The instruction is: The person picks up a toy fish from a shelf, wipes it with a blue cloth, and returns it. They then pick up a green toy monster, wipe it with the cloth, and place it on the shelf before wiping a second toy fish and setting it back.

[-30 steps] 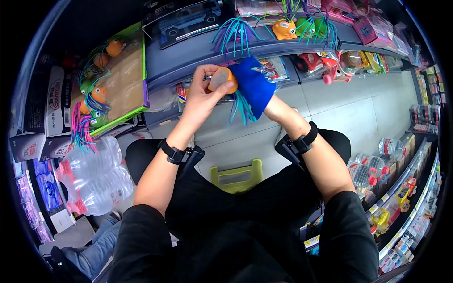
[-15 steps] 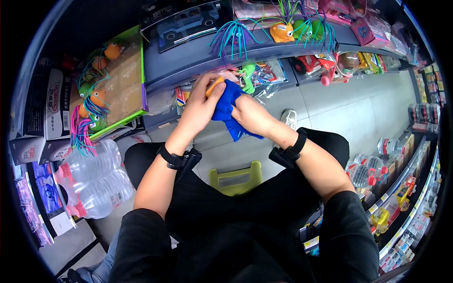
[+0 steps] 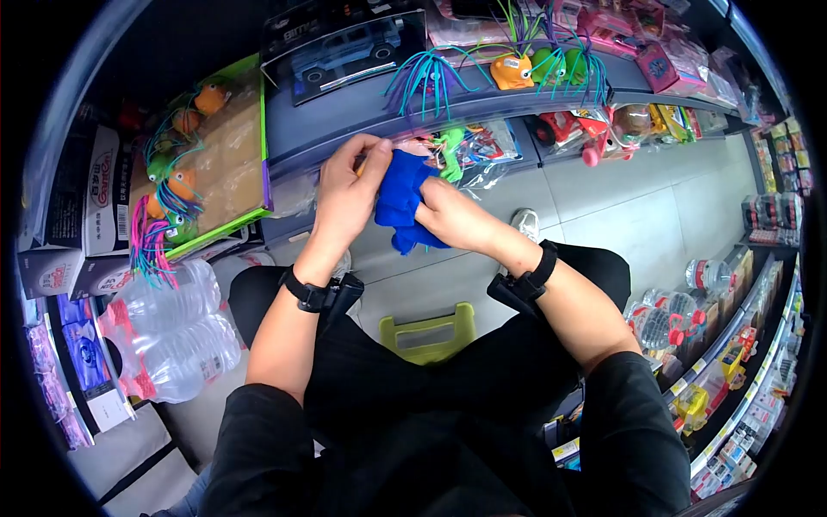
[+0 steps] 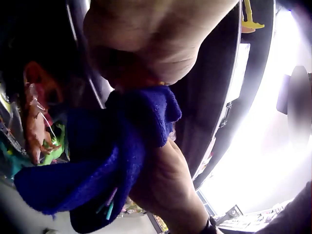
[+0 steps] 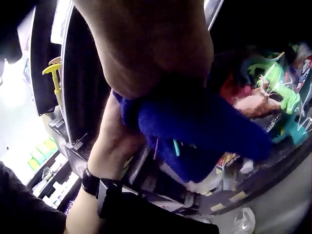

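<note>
In the head view my left hand (image 3: 346,194) is raised before the shelf edge, its fingers curled round an orange toy, of which only a sliver (image 3: 360,171) shows. A blue cloth (image 3: 403,191) lies against that toy and hangs below it. My right hand (image 3: 455,214) grips the cloth from the right side. Teal and purple strands (image 5: 176,147) stick out under the cloth (image 5: 195,124) in the right wrist view. In the left wrist view the cloth (image 4: 117,146) bunches between both hands and covers most of the toy.
Tentacled toys (image 3: 512,72) stand on the shelf (image 3: 345,121) ahead, beside a boxed toy car (image 3: 345,53). A green-edged carton (image 3: 233,164) of similar toys is at left, above water bottles (image 3: 177,345). Bagged toy animals (image 3: 451,153) lie lower down. A green stool (image 3: 428,334) stands between the legs.
The cloth and right hand have come left against the orange toy, which is now nearly hidden. Since half a second ago both hands have shifted slightly left.
</note>
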`<action>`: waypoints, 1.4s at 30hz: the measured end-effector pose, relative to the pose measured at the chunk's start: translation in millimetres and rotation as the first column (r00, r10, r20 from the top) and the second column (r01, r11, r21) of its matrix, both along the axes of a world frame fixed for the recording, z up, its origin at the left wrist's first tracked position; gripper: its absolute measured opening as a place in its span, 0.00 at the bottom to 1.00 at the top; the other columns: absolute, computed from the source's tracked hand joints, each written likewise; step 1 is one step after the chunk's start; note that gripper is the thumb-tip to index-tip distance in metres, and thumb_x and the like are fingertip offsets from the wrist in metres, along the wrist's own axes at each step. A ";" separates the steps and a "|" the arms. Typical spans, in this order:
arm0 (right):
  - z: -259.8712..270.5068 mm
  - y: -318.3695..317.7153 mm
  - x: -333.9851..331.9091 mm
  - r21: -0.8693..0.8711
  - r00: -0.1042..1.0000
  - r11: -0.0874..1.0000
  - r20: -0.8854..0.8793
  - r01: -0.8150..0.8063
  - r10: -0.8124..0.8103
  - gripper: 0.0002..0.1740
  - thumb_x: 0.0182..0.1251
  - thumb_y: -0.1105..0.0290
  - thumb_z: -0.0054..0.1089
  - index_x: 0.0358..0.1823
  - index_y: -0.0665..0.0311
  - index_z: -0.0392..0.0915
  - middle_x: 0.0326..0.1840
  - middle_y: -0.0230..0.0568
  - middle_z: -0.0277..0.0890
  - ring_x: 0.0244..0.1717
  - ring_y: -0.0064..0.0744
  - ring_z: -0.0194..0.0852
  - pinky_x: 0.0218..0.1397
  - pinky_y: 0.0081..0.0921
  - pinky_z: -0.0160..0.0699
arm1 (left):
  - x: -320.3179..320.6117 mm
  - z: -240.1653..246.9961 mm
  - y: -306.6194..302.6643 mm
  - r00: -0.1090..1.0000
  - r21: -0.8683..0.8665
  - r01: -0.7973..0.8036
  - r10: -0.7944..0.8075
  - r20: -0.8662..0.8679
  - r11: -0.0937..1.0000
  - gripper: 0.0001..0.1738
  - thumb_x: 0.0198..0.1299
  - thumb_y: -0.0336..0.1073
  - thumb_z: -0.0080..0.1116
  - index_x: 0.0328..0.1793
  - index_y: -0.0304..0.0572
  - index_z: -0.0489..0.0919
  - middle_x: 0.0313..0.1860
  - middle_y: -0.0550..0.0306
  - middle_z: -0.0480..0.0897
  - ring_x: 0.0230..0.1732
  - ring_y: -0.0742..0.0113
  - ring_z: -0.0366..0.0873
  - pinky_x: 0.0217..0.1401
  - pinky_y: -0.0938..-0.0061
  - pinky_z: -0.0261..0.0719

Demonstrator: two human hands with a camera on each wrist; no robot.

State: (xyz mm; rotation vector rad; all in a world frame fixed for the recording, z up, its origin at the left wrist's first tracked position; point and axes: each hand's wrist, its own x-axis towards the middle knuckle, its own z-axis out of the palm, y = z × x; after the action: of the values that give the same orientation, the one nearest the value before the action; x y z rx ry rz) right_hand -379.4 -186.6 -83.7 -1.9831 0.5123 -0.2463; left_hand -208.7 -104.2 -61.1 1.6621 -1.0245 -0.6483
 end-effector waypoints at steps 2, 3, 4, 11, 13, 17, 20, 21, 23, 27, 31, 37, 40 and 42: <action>-10.6 -2.4 2.5 -0.016 1.000 1.000 0.021 -0.016 0.016 0.16 0.72 0.65 0.52 0.43 0.75 0.77 0.42 0.63 0.81 0.45 0.64 0.80 0.51 0.51 0.78 | 3.2 -0.3 -1.1 0.999 -0.021 -0.011 0.010 -0.030 1.000 0.19 0.74 0.45 0.60 0.43 0.33 0.82 0.30 0.61 0.81 0.32 0.78 0.73 0.36 0.76 0.72; -7.7 -1.6 3.8 0.024 0.999 1.000 0.037 -0.007 0.006 0.16 0.72 0.65 0.52 0.43 0.74 0.77 0.41 0.62 0.81 0.45 0.63 0.80 0.50 0.49 0.79 | 6.9 -2.9 -1.8 1.000 -0.027 -0.018 0.018 -0.022 0.999 0.19 0.74 0.45 0.60 0.43 0.33 0.82 0.30 0.62 0.81 0.32 0.79 0.73 0.36 0.76 0.72; -2.9 -0.2 4.6 0.065 0.999 0.998 0.051 0.003 -0.006 0.16 0.72 0.65 0.52 0.44 0.74 0.77 0.41 0.62 0.82 0.44 0.62 0.81 0.50 0.48 0.79 | 10.0 -5.8 -2.3 1.000 -0.032 -0.025 0.024 -0.014 0.999 0.19 0.74 0.46 0.60 0.43 0.32 0.82 0.30 0.62 0.81 0.32 0.79 0.72 0.36 0.77 0.72; -13.2 1.1 2.3 0.184 0.979 0.983 0.202 0.001 -0.039 0.17 0.73 0.62 0.56 0.43 0.73 0.76 0.36 0.53 0.81 0.36 0.44 0.82 0.43 0.39 0.79 | 18.7 0.2 -2.1 0.996 -0.135 -0.082 0.078 -0.039 0.987 0.20 0.75 0.46 0.59 0.44 0.31 0.83 0.31 0.63 0.81 0.34 0.79 0.72 0.39 0.78 0.72; -0.5 0.9 -1.0 0.241 0.991 0.970 0.121 0.019 -0.049 0.17 0.74 0.62 0.57 0.42 0.73 0.76 0.33 0.47 0.80 0.34 0.34 0.79 0.40 0.35 0.79 | 17.3 3.7 -1.9 0.994 -0.153 -0.106 0.100 -0.048 0.982 0.21 0.76 0.47 0.58 0.44 0.31 0.83 0.32 0.63 0.81 0.35 0.79 0.72 0.40 0.78 0.72; 4.1 -0.3 -5.6 0.254 0.997 0.965 0.014 0.071 -0.077 0.19 0.76 0.59 0.60 0.39 0.73 0.76 0.30 0.38 0.77 0.32 0.22 0.73 0.35 0.28 0.76 | 31.1 1.0 -1.6 0.987 -0.142 -0.148 0.138 -0.079 0.979 0.21 0.76 0.47 0.58 0.43 0.31 0.83 0.32 0.63 0.81 0.36 0.78 0.72 0.41 0.78 0.73; 2.9 -0.9 -6.5 0.319 0.996 0.946 0.042 0.057 -0.074 0.20 0.77 0.57 0.60 0.39 0.73 0.76 0.29 0.38 0.77 0.31 0.23 0.73 0.34 0.28 0.76 | 33.3 0.2 -1.2 0.984 -0.154 -0.178 0.171 -0.054 0.972 0.22 0.76 0.48 0.57 0.43 0.31 0.83 0.33 0.62 0.82 0.36 0.78 0.73 0.41 0.78 0.73; 1.7 -2.5 -7.2 0.344 0.999 0.938 0.009 0.047 -0.053 0.20 0.77 0.57 0.59 0.40 0.72 0.77 0.30 0.37 0.78 0.31 0.22 0.74 0.34 0.28 0.76 | 36.2 -1.0 -1.7 0.979 -0.166 -0.204 0.196 -0.063 0.965 0.23 0.76 0.49 0.56 0.44 0.32 0.83 0.33 0.62 0.82 0.35 0.78 0.74 0.39 0.79 0.72; -3.4 -6.8 -9.7 0.395 0.999 0.918 -0.053 0.029 -0.009 0.19 0.77 0.58 0.59 0.41 0.71 0.78 0.31 0.35 0.79 0.31 0.21 0.74 0.34 0.26 0.76 | 45.3 -3.3 -1.6 0.966 -0.188 -0.257 0.246 -0.079 0.948 0.24 0.77 0.52 0.54 0.44 0.35 0.83 0.32 0.63 0.82 0.32 0.79 0.74 0.35 0.80 0.71; -23.4 -10.1 -22.6 0.636 0.998 0.769 0.059 -0.063 0.033 0.16 0.77 0.61 0.58 0.49 0.68 0.81 0.38 0.32 0.84 0.34 0.19 0.79 0.38 0.22 0.79 | 57.7 20.4 7.9 0.885 -0.121 -0.340 0.274 -0.376 0.932 0.29 0.78 0.61 0.42 0.51 0.43 0.81 0.30 0.64 0.80 0.25 0.82 0.67 0.26 0.81 0.61; -13.1 -11.5 -29.5 0.901 0.961 0.418 0.209 -0.117 -0.181 0.25 0.77 0.53 0.60 0.65 0.62 0.74 0.57 0.40 0.83 0.54 0.30 0.83 0.60 0.30 0.81 | 43.0 23.5 6.7 0.710 -0.194 -0.395 0.164 -0.685 0.898 0.25 0.78 0.53 0.47 0.59 0.38 0.78 0.42 0.55 0.82 0.33 0.72 0.72 0.34 0.79 0.71; 2.4 -15.4 -26.0 0.951 0.900 0.040 0.302 -0.305 -0.315 0.51 0.76 0.27 0.36 0.84 0.60 0.53 0.80 0.46 0.65 0.77 0.46 0.67 0.78 0.51 0.67 | 40.0 11.3 10.0 0.231 -0.378 -0.104 -0.347 -0.909 0.920 0.21 0.76 0.46 0.50 0.60 0.34 0.76 0.51 0.48 0.79 0.38 0.62 0.76 0.37 0.76 0.79; 7.3 -17.2 -20.6 0.958 0.920 0.155 0.276 -0.241 -0.277 0.54 0.75 0.24 0.29 0.83 0.63 0.53 0.82 0.47 0.62 0.79 0.46 0.65 0.78 0.50 0.67 | 22.3 18.5 12.1 0.208 -0.431 0.002 -0.422 -0.882 0.902 0.23 0.75 0.47 0.51 0.61 0.33 0.73 0.51 0.48 0.76 0.34 0.66 0.72 0.30 0.78 0.71; 11.0 -15.1 -17.4 0.957 0.909 0.167 0.278 -0.236 -0.310 0.46 0.80 0.32 0.26 0.83 0.62 0.56 0.80 0.44 0.66 0.77 0.43 0.66 0.80 0.47 0.62 | 14.9 17.8 11.7 0.129 -0.405 0.036 -0.406 -0.904 0.913 0.25 0.74 0.48 0.52 0.62 0.31 0.71 0.52 0.49 0.73 0.32 0.67 0.68 0.27 0.79 0.68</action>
State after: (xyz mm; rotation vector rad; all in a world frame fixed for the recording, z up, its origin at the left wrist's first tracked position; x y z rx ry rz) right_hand -396.9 -201.7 -72.7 -0.5024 0.2733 -0.2549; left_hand -193.8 -92.5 -43.4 0.4402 -0.2789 -1.4619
